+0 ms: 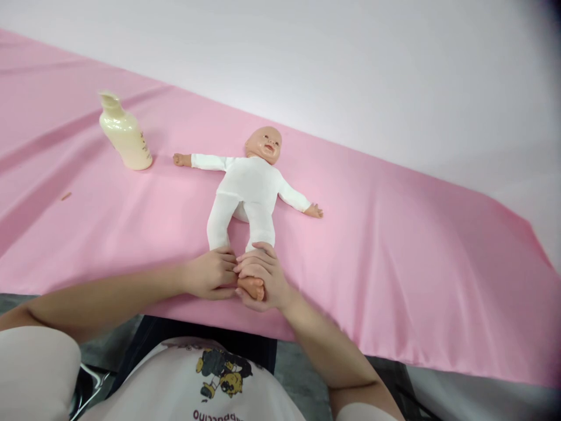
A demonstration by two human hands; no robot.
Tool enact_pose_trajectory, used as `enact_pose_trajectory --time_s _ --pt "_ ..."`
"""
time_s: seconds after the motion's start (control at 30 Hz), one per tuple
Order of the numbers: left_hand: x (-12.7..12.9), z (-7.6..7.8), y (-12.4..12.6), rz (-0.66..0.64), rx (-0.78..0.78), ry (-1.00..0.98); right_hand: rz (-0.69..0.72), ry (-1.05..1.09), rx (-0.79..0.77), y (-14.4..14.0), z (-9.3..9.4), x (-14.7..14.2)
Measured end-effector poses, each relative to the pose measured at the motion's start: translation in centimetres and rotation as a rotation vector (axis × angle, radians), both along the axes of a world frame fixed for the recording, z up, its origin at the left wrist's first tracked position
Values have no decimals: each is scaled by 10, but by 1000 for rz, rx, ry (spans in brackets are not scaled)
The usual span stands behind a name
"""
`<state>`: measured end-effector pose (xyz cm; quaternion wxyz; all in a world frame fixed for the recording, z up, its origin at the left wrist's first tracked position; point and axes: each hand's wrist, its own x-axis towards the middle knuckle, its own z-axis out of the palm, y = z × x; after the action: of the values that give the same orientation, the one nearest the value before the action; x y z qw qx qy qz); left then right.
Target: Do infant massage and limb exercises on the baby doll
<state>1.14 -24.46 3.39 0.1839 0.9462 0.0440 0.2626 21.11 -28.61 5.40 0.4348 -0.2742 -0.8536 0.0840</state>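
Standing at the far left of the pink surface (385, 257), a cream bottle (124, 135) is upright, well apart from both hands. A small brown speck (65, 196) lies on the cloth nearer the edge; what it is cannot be made out.

Right of the bottle, a doll (248, 187) in a white suit lies on its back, arms spread, head away from the person, feet at the near edge.

The left hand (210, 272) is curled at the end of the doll's left-hand leg, fingers closed on it. Touching it, the right hand (263, 278) is wrapped round the other, bare foot (252, 286).

Judging by this, the feet are being handled together; any further move calls for a gentle grip, since the doll is light and would slide.

Both hands hide most of the feet, and the bottle's label is unreadable.
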Motion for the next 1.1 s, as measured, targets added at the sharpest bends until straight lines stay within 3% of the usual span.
enact_pose_trajectory --time_s 0.37,1.1 --pt "1 7 0 -12 -15 12 78 72 -83 0 2 2" --pt "0 9 -1 21 -1 -25 -22 60 -111 -5 -4 -1"
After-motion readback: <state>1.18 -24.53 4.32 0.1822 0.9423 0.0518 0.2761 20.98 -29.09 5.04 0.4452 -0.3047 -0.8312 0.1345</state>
